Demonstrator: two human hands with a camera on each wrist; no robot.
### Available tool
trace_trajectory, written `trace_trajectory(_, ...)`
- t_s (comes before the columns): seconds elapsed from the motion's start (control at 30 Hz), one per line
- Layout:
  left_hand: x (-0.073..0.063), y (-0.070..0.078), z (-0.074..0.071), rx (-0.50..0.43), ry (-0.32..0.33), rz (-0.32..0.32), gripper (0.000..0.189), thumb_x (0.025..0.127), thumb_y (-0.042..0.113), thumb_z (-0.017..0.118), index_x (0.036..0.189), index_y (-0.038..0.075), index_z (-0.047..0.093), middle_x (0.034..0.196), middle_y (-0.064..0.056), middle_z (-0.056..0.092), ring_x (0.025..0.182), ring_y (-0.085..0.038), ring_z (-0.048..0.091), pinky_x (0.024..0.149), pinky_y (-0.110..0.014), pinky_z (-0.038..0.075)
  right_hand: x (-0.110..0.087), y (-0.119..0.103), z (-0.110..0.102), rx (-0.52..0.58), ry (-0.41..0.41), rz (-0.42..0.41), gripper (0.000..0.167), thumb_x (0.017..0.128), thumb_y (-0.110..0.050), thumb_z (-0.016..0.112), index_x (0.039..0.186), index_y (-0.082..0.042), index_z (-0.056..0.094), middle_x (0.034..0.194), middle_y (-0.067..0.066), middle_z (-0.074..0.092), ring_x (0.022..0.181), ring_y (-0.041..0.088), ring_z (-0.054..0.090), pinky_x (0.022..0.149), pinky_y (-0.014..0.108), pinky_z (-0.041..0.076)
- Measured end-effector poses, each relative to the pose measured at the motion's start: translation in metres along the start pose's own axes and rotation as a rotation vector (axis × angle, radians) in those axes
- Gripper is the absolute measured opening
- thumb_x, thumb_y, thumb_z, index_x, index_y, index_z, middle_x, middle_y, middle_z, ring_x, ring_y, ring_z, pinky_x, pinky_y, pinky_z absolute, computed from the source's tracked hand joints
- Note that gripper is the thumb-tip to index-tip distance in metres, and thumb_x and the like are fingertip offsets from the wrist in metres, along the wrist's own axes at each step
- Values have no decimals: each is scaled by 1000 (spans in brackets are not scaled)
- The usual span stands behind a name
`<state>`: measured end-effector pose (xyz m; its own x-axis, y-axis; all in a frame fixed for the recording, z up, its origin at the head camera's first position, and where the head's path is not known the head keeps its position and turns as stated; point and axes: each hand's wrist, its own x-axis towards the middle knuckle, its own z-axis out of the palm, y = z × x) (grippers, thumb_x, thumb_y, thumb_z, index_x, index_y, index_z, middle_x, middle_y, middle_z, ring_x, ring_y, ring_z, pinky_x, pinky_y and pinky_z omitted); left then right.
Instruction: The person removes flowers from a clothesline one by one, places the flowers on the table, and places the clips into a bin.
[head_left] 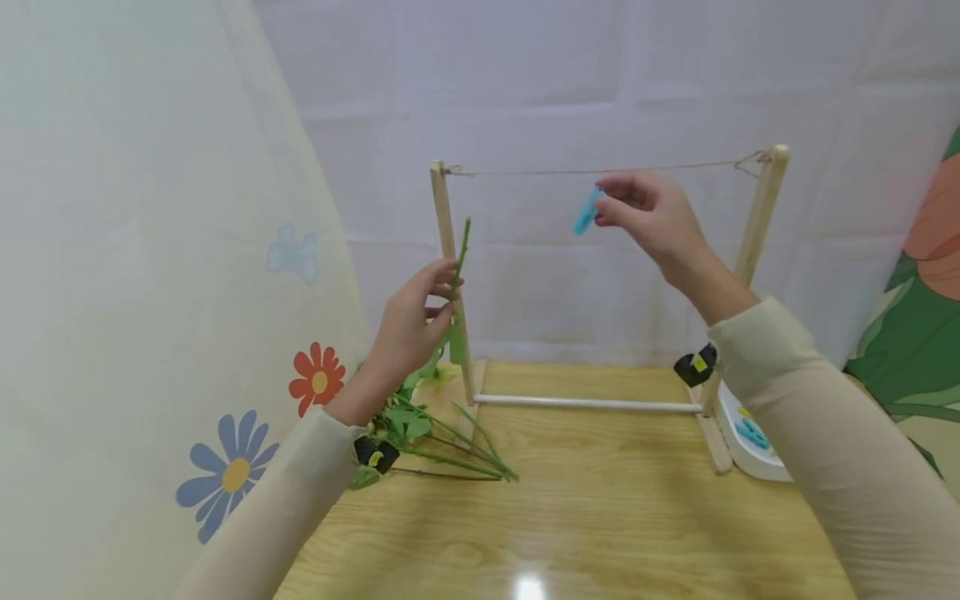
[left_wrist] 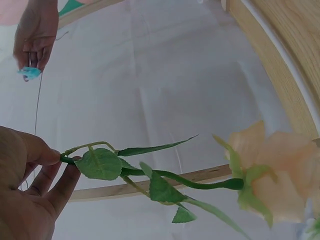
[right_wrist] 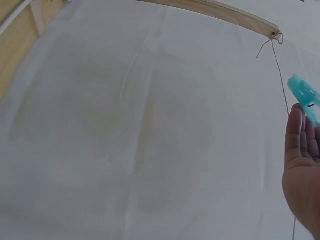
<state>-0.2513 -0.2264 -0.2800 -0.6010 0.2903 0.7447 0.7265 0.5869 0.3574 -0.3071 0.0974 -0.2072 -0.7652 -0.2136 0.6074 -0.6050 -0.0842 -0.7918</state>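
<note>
My left hand (head_left: 416, 321) pinches the green stem of a peach rose (left_wrist: 282, 172) between thumb and fingers, beside the left post of a wooden frame. The flower hangs head down, its cut stem end pointing up in the head view; toothed leaves (left_wrist: 100, 164) grow along the stem. My right hand (head_left: 660, 221) pinches a light blue clothespin (head_left: 587, 211) just under the twine (head_left: 540, 172) strung between the posts. In the right wrist view the clothespin (right_wrist: 303, 95) sticks out past the fingertips, close to the twine.
The wooden frame's right post (head_left: 761, 217) and white lower bar (head_left: 585, 403) stand on the wooden table (head_left: 600, 517). Several green stems (head_left: 457, 454) with leaves lie at the left. A white tray (head_left: 757, 467) with more blue clothespins is at the right, partly behind my sleeve.
</note>
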Motion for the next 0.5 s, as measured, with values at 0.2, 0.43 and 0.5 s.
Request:
trace_trajectory(0.2, -10, -3, -5, 36, -29, 16, 54, 90, -18, 59, 141, -1, 51, 118, -22, 65, 102, -34, 68, 79, -36, 63, -11, 3, -11, 0, 1, 24, 25, 96, -1, 66, 119, 7, 64, 101, 2, 69, 87, 12, 67, 81, 22, 59)
trace_trajectory(0.43, -19, -4, -7, 108, -65, 31, 58, 91, -15, 60, 145, 1, 46, 120, -20, 65, 104, -33, 68, 81, -39, 62, -29, 10, -29, -28, 5, 58, 22, 94, 1, 67, 116, 5, 66, 98, -1, 70, 87, 9, 68, 81, 21, 58)
trace_trajectory(0.5, -21, -4, -7, 127, -68, 46, 59, 90, -16, 61, 145, 1, 47, 119, -19, 66, 103, -32, 68, 80, -38, 62, -36, 12, -35, -112, 5, 82, 24, 96, -3, 67, 119, 4, 65, 100, -3, 70, 88, 8, 68, 82, 20, 58)
